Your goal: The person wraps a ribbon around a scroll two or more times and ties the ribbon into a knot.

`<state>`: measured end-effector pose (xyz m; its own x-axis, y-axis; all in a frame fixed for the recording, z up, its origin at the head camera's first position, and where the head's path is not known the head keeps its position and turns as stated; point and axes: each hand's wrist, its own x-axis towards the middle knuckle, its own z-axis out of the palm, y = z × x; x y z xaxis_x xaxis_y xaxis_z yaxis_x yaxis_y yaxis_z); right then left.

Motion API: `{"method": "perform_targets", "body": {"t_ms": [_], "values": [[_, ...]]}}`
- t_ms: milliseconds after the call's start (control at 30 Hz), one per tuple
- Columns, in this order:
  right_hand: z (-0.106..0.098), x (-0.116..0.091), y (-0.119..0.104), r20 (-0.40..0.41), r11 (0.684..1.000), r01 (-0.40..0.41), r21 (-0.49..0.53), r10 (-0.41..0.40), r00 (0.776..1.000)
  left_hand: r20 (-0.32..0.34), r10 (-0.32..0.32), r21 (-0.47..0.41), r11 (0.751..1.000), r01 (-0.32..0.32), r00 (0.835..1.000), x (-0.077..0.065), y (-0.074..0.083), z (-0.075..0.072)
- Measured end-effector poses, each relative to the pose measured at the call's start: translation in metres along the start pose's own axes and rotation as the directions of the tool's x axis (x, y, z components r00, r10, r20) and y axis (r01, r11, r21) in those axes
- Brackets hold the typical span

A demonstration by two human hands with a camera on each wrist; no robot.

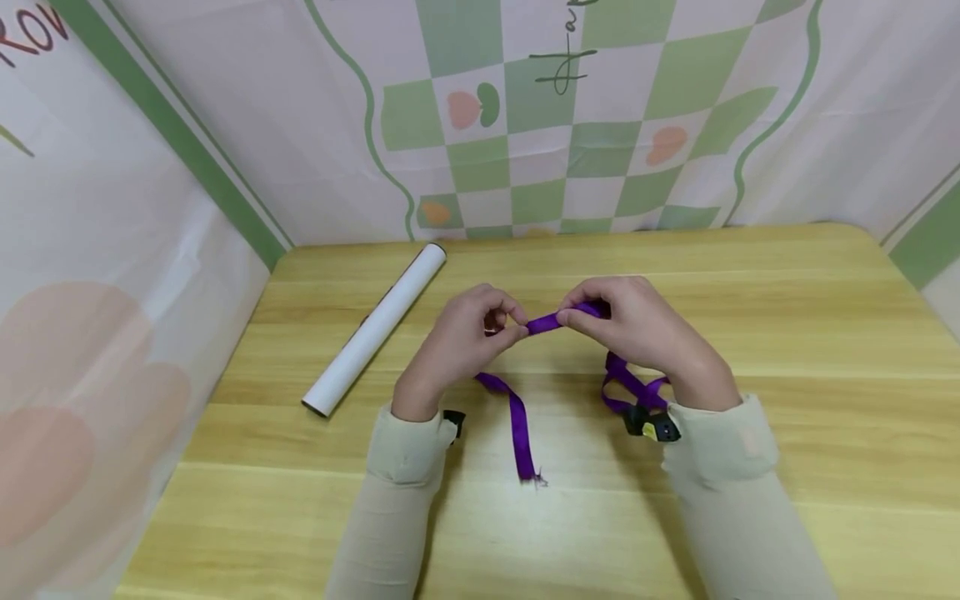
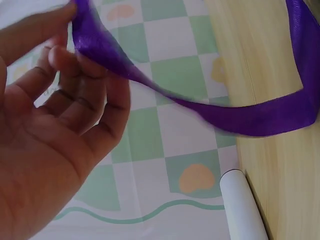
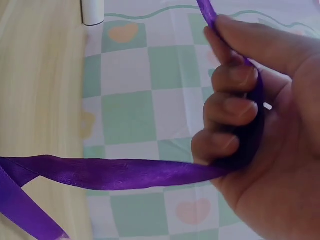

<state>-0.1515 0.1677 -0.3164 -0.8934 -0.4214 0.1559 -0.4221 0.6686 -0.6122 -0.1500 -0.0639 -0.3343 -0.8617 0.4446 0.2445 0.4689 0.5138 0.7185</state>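
Between my two hands a short stretch of purple ribbon [image 1: 544, 323] is held above the table. My left hand [image 1: 472, 335] pinches it between thumb and forefinger, the other fingers loosely bent. From there a tail of the ribbon [image 2: 265, 119] hangs down, and its frayed end rests on the tabletop. My right hand [image 1: 637, 321] pinches the ribbon at thumb and forefinger. In the right wrist view its other fingers [image 3: 232, 107] curl round the ribbon, which runs through the palm. More ribbon lies in loops below that hand.
A white roll or tube [image 1: 375, 329] lies slantwise on the wooden table [image 1: 262, 500], left of my hands. Beside the right sleeve is a black clip-like piece with a yellow part [image 1: 651, 425]. Another black piece [image 1: 454, 422] shows at the left cuff. A checkered cloth [image 1: 540, 150] hangs behind the table.
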Motion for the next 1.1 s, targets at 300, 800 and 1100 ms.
{"method": "perform_targets", "body": {"t_ms": [300, 800, 1100], "values": [[-0.001, 0.0, -0.006, -0.084, 0.99, 0.104, 0.095, -0.096, 0.992, 0.051, 0.037, -0.091, 0.995, -0.032, 0.998, 0.001, 0.002, 0.002], [-0.013, -0.005, 0.009, -0.208, 0.99, -0.144, -0.006, 0.139, 0.968, -0.154, 0.024, -0.256, 0.965, -0.064, 0.988, -0.008, -0.002, -0.022], [-0.021, -0.008, 0.02, -0.318, 0.967, -0.255, -0.025, 0.235, 0.919, -0.216, -0.02, -0.191, 0.981, -0.022, 0.976, -0.016, -0.005, -0.039]]}}
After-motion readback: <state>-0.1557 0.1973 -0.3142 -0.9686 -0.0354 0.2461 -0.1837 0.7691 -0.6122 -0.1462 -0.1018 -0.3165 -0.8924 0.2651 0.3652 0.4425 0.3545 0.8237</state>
